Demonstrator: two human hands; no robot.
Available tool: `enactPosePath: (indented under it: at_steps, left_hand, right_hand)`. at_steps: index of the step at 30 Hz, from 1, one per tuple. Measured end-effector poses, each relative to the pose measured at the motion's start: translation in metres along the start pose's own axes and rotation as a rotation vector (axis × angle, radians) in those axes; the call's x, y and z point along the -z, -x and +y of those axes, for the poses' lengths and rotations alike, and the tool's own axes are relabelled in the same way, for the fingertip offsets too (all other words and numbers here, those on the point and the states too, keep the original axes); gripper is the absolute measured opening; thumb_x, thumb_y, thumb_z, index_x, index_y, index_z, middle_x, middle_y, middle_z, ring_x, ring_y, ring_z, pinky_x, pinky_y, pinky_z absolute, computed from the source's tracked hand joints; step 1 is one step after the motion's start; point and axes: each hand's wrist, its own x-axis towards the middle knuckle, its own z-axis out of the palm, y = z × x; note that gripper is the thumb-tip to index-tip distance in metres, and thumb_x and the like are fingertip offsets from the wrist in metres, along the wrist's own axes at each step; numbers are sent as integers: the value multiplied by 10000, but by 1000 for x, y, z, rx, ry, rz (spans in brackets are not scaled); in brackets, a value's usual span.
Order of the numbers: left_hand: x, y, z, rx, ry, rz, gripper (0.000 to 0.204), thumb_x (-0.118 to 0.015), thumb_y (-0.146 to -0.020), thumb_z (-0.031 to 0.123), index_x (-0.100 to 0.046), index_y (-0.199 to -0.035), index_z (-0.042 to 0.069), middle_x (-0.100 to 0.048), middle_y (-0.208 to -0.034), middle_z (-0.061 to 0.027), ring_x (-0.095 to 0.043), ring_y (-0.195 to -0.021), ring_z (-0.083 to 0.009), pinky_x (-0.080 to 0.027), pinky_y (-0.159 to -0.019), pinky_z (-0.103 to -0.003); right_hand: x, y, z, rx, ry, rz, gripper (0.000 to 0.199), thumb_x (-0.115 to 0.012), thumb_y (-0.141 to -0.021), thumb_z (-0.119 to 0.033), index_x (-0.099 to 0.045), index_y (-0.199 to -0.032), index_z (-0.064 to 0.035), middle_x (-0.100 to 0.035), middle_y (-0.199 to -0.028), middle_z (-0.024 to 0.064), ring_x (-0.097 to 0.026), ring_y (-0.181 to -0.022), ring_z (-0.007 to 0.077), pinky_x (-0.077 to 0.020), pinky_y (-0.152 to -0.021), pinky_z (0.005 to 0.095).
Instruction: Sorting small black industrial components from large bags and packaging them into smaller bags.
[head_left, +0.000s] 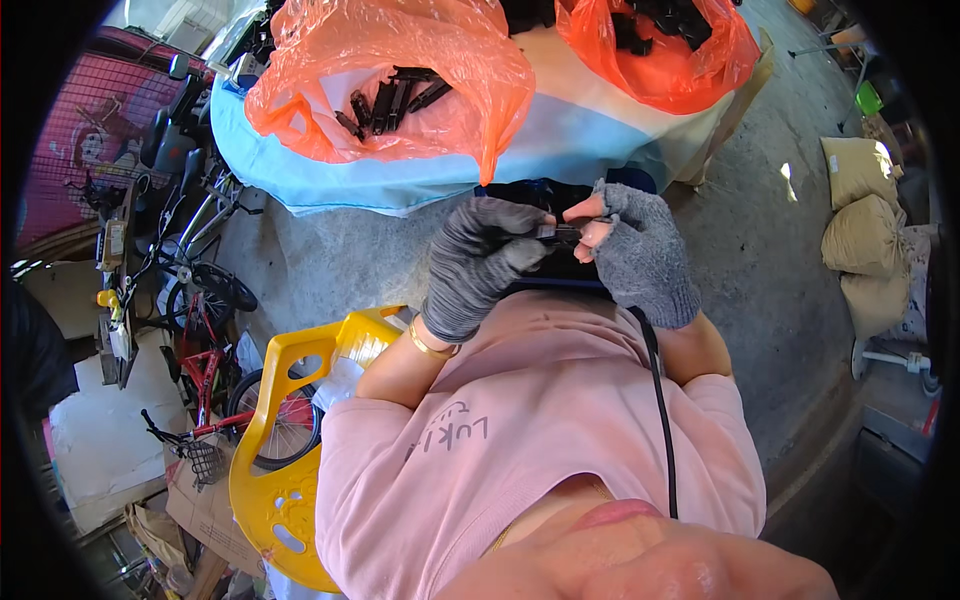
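In front of my body I hold a small black plastic piece (559,234) between both hands. My left hand (474,262), in a dark grey striped glove, pinches its left end. The bare fingertips of my right hand (645,250), in a lighter grey glove, close on its right end. My fingers cover part of the piece, so its exact kind does not show. Just beyond my left hand, an orange plastic bag (470,95) lies open on the table with several long black pieces (393,100) in it. A redder plastic bag (655,88) farther right also contains black pieces.
A light blue cloth (330,185) covers the table. At my left are a yellow plastic chair (262,455), a red bicycle (205,375) and cardboard (205,500). Tan sacks (868,238) are stacked at the far right. A black cable (662,420) hangs down my front.
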Motion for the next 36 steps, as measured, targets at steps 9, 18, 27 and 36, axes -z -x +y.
enactPosePath:
  at_steps: [9, 18, 27, 36]
  left_hand:
    - [0, -3, 7, 26, -562, -153, 267, -548, -849, 131, -580, -1083, 6, -635, -974, -92, -584, -832, -128, -454, -750, -246]
    - [3, -10, 5, 108, -622, -127, 240, -549, -846, 113, -589, -1060, 14, -638, -936, -118, -597, -813, -159, -456, -746, -269]
    - [4, -10, 7, 52, -895, -77, 236, -570, -822, 126, -600, -1031, 21, -630, -875, -160, -621, -739, -253, -472, -682, -289]
    - [8, -12, 12, 153, -674, -148, 245, -557, -833, 145, -596, -1043, 24, -642, -892, -120, -604, -804, -197, -460, -740, -285]
  right_hand:
    - [12, -16, 7, -69, 32, 137, 179, -540, -757, -109, -613, -837, 34, -538, -629, 53, -532, -548, 108, -428, -519, 213]
    - [8, -19, 18, -95, -57, 126, 151, -570, -764, -85, -599, -824, 50, -592, -714, 91, -539, -552, 116, -474, -562, 231]
    - [11, -18, 25, -116, 31, 48, 189, -590, -792, -101, -573, -887, 61, -604, -789, 110, -594, -622, 140, -481, -560, 224]
    - [12, -23, 25, -224, -75, -2, 205, -581, -803, -153, -589, -864, 43, -598, -751, 104, -590, -598, 143, -478, -532, 240]
